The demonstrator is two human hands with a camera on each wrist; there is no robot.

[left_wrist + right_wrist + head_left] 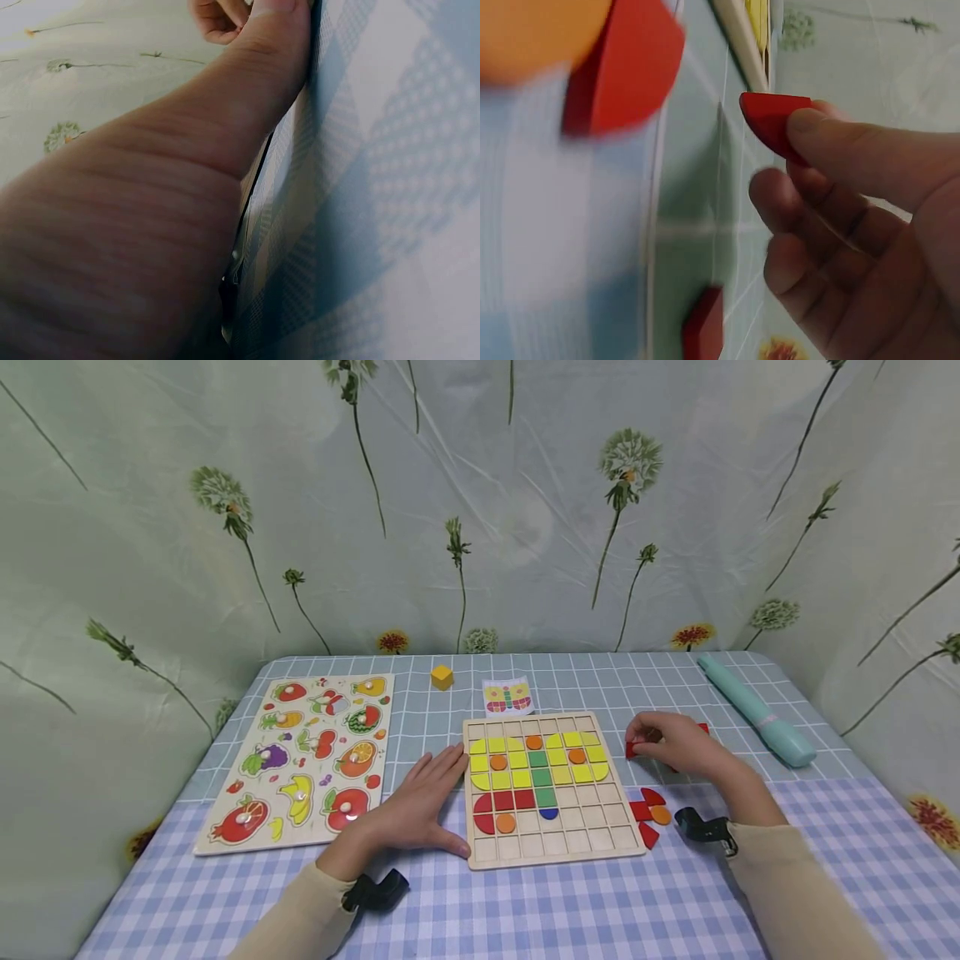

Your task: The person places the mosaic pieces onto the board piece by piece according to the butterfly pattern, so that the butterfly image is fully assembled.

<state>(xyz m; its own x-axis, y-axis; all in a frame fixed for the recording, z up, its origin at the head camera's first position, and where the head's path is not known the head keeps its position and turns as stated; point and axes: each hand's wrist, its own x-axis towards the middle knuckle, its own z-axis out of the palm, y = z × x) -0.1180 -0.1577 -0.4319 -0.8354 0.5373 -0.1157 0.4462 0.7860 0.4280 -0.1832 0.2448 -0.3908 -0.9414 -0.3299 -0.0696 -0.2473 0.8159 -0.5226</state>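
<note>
Between thumb and fingertips my right hand (675,743) pinches a red quarter-circle tile (774,120), held just off the right edge of a wooden grid board (600,818). With fingers straight, my left hand (412,810) touches the board's left edge. Yellow tiles (480,762) form two blocks in the upper grid, with a column of green squares (542,778) between them. Red tiles (513,800) lie at the lower left of the grid, and a blue half-circle (549,814) ends the green column. Above the board is a butterfly picture card (507,697).
Loose red tiles (641,811) and an orange disc (661,815) lie right of the board. A fruit puzzle board (225,752) is at the left, a yellow block (442,677) at the back. A folded teal umbrella-like object (757,714) lies back right.
</note>
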